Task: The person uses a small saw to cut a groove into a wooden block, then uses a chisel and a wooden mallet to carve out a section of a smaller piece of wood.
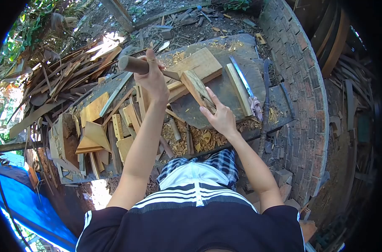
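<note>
My left hand (152,82) is wrapped round the thick wooden handle (133,64) of a bladed hand tool, thumb raised along its side. Its flat metal blade (171,75) points right, the tip right at the upper end of a short wood block (196,87). My right hand (222,119) grips that block near its lower end, thumb and fingers on either side, and keeps it tilted. Behind the short block lies a large pale timber block (202,63) on the dark work surface (241,46).
A pale wood strip (239,90) and a long blue-lit blade (240,75) lie to the right, near a crumpled cloth (255,107). Wood offcuts (96,136) crowd the left side. Shavings (207,140) cover the near edge. A curved brick wall (302,96) bounds the right.
</note>
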A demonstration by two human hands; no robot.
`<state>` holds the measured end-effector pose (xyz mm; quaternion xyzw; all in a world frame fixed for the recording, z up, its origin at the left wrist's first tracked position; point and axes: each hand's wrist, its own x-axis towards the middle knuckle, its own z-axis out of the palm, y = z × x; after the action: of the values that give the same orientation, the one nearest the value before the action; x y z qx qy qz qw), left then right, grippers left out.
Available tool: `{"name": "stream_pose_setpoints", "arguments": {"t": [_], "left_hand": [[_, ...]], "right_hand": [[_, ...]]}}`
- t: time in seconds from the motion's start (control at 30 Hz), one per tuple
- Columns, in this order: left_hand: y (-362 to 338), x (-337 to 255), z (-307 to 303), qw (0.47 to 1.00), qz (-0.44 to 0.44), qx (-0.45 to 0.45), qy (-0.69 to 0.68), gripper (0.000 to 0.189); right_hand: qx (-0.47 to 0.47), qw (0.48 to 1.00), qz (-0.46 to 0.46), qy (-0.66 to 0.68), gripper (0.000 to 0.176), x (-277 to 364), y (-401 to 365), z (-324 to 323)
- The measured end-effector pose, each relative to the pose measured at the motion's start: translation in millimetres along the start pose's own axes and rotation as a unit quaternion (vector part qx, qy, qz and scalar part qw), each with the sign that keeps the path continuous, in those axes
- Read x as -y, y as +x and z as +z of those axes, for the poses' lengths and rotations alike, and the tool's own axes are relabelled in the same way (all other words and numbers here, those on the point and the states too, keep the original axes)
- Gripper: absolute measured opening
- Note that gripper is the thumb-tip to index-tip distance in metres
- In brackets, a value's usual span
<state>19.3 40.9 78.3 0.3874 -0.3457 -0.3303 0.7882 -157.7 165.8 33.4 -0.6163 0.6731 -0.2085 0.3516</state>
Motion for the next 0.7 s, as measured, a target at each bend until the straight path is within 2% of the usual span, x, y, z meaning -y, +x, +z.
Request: {"name": "stream_pose_setpoints", "arguments": {"t": [0.1,0.17,0.33,0.47,0.5,0.53,0.57,0.63,0.7], "left_hand": [[16,1,-10,0.999,-0.012,-0.026,-0.023,0.029],[33,3,-16,0.992,-0.082,-0.087,-0.03,0.032],[61,17,-19,0.976,-0.127,-0.159,-0.075,0.032],[61,20,-30,0.981,-0.13,-0.123,-0.074,0.031],[63,18,-39,0.98,-0.169,0.023,-0.106,0.029],[62,14,-43,0.955,-0.205,0.168,-0.135,0.028],[65,9,-48,0.954,-0.208,0.17,-0.134,0.028],[67,-18,-48,0.905,-0.248,0.344,-0.041,0.024],[67,-28,-48,0.903,-0.253,0.345,-0.038,0.021]], "right_hand": [[0.004,1.0,0.001,-0.013,0.07,-1,1,-1],[0.005,1.0,0.0,-0.009,0.07,-3,2,-1],[-0.01,0.999,-0.016,0.031,0.069,-7,7,3],[-0.016,0.999,-0.016,0.029,0.07,-8,6,2],[-0.012,1.0,-0.012,0.01,0.07,-8,6,2],[-0.007,1.0,-0.007,-0.01,0.07,-9,5,1],[-0.008,1.0,-0.003,-0.009,0.07,-8,5,0],[-0.003,1.0,0.0,-0.028,0.07,-4,3,-2],[-0.005,1.0,-0.011,-0.027,0.07,-7,4,-2]]}}
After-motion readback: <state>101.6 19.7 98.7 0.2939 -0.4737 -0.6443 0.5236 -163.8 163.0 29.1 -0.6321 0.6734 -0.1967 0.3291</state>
